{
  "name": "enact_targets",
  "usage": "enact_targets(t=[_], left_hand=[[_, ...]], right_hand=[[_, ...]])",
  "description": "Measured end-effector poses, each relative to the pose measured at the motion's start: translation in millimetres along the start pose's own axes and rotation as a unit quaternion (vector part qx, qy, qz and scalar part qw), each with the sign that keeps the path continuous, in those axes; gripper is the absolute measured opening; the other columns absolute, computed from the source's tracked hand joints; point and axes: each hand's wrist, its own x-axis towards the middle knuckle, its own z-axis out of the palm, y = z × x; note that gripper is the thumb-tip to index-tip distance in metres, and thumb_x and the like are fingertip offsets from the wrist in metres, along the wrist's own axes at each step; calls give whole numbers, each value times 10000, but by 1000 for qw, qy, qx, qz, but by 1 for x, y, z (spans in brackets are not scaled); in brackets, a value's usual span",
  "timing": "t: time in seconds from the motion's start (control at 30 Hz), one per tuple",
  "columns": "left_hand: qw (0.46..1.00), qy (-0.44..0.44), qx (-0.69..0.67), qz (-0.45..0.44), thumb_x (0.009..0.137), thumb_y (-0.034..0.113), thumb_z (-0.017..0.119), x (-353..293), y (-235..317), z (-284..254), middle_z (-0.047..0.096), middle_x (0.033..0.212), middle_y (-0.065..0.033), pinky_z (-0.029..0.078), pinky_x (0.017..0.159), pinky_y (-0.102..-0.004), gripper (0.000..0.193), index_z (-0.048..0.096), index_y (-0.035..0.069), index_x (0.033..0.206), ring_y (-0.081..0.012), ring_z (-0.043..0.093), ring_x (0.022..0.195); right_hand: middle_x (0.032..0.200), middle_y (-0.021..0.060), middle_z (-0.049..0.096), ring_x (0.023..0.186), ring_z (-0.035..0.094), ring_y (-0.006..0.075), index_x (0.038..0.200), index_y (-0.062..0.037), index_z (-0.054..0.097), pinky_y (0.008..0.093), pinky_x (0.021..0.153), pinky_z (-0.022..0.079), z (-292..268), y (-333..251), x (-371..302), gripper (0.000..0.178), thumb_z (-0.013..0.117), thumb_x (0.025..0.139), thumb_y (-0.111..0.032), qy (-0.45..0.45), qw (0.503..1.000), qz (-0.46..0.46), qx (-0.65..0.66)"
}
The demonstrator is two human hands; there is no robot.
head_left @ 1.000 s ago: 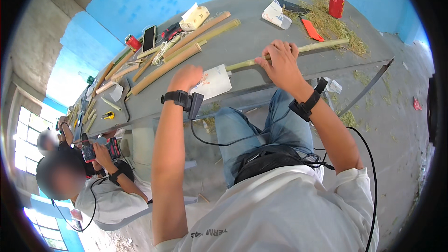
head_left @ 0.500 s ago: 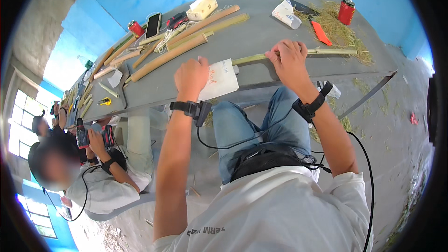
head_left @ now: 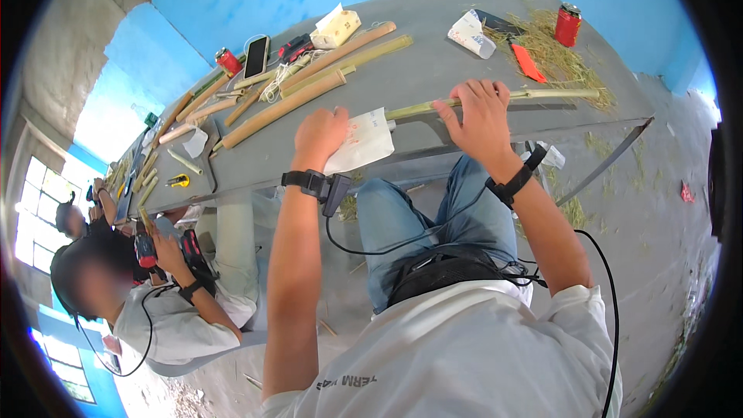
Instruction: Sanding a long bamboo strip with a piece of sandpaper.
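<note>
A thin green bamboo stick lies along the table's near side, its right end by a heap of shavings. My right hand is closed over its middle, thumb on the near side. A white folded sheet of paper with coloured print, perhaps sandpaper, covers the stick's left end. My left hand grips this sheet at its left edge, fingers curled; whether it also presses the stick inside is hidden. Black straps circle both wrists.
Thick bamboo poles, a phone, a tissue box and a yellow tape measure or cutter lie to the left. Dry shavings, an orange-handled blade and a red can stand right. A co-worker holds a drill at left.
My view has shifted slightly, and both hands sit a little lower in it. My left hand and the sheet stay at the stick's left end. The co-worker's drill has moved lower.
</note>
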Motion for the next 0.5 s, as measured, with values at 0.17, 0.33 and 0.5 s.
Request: enact_targets(t=[0.17, 0.33, 0.5], left_hand=[[999, -46, -27, -3, 1001, 420, 436, -4, 2, 0, 686, 941, -325, 502, 889, -554, 553, 727, -38, 892, -500, 662, 946], [997, 71, -31, 5, 1074, 399, 394, -34, 12, 13, 675, 820, -295, 496, 771, -569, 604, 686, -30, 764, -498, 652, 809], [988, 144, -33, 43, 1098, 369, 361, -48, 9, 20, 674, 790, -278, 497, 726, -550, 601, 700, -3, 769, -475, 645, 771]], right_hand=[[938, 74, 591, 951, 535, 275, 923, -71, 605, 450, 982, 331, -2, -1, 0, 332, 695, 936, -390, 29, 999, -15, 10], [924, 84, 598, 950, 541, 283, 919, -64, 607, 446, 961, 345, 1, 3, 1, 345, 705, 930, -395, 8, 999, 32, 32], [858, 80, 602, 923, 547, 285, 915, -58, 624, 438, 956, 351, 2, 4, 0, 353, 706, 930, -401, -27, 999, 27, 38]])
